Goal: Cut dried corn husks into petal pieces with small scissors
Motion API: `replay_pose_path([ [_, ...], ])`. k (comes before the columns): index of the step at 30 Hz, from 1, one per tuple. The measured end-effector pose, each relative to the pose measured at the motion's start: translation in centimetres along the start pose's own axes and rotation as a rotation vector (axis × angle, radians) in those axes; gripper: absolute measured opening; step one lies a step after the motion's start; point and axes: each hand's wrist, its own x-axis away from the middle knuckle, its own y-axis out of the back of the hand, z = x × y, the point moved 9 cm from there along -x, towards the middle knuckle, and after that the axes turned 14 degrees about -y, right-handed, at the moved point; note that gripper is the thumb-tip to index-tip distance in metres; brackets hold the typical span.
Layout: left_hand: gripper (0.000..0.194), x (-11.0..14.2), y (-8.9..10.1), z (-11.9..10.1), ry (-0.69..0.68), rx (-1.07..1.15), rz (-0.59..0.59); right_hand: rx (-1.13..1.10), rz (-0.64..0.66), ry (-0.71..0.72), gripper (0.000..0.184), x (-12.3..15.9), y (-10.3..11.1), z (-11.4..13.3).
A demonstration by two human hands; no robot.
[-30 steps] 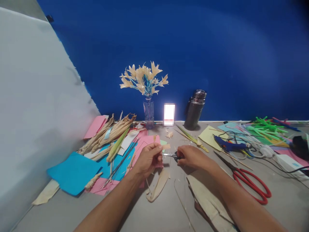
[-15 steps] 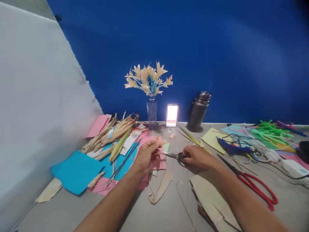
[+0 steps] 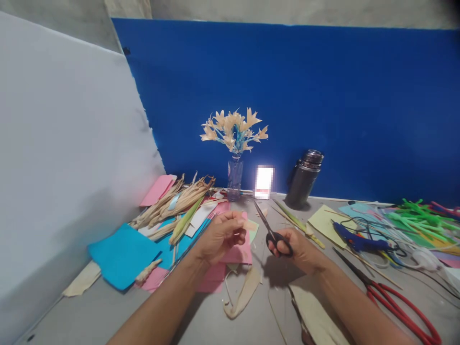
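My left hand is closed, pinching a small pale piece of corn husk between thumb and fingers above the pink paper. To its right, my right hand grips black-handled scissors by the finger loops. Their blades look closed and point up and away, apart from the husk piece. Below the hands, a curled dried husk strip lies on the grey table. A larger folded pale husk-like sheet lies under my right forearm, partly hidden by it.
Husk flowers stand in a clear bottle at the back, beside a dark flask. Dried husks and blue paper lie left. Red-handled shears, a blue glue gun and green pipe cleaners lie right.
The scissors have swung away from the husk piece, their blades turning from leftward to upward. My left hand still pinches the piece. The whole view has tilted up and shifted slightly.
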Motion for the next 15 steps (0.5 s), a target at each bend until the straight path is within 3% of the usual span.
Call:
replay_pose_path([
  [6,0.028,-0.5,0.2,-0.6,0.046,-0.075,0.041,-0.101,0.175,-0.052,0.051,0.0,-2.4,-0.9],
  [11,0.029,-0.7,0.7,0.0,0.017,-0.043,0.051,0.041,0.091,-0.009,0.036,0.8,-3.4,0.7],
  [15,0.027,-0.5,1.2,0.0,-0.033,-0.003,0.068,0.179,0.147,-0.023,0.030,1.4,-5.4,1.0],
])
